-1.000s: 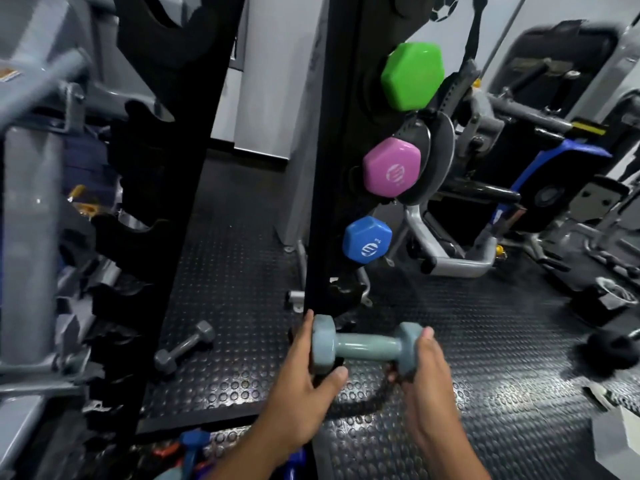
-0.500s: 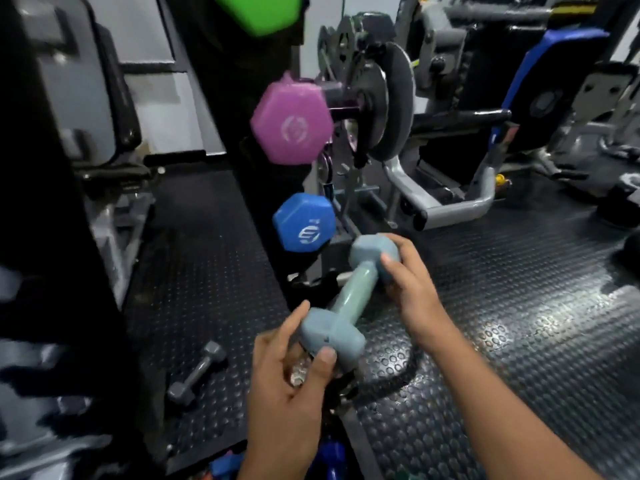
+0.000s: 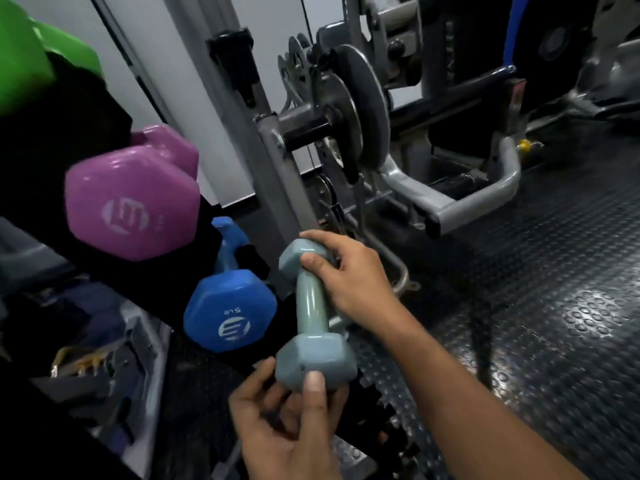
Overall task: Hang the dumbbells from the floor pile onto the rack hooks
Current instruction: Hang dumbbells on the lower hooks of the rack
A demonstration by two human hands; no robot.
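Both hands hold grey dumbbell (image 3: 313,315); left hand (image 3: 287,427) pinches its near head, right hand (image 3: 349,275) curls round far head; blue dumbbell (image 3: 230,308) hangs just left on rack (image 3: 86,109).

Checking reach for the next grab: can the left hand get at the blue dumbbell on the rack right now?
Probably not yet: the left hand grips the grey dumbbell's near head. The blue dumbbell sits just left of it, unobstructed.
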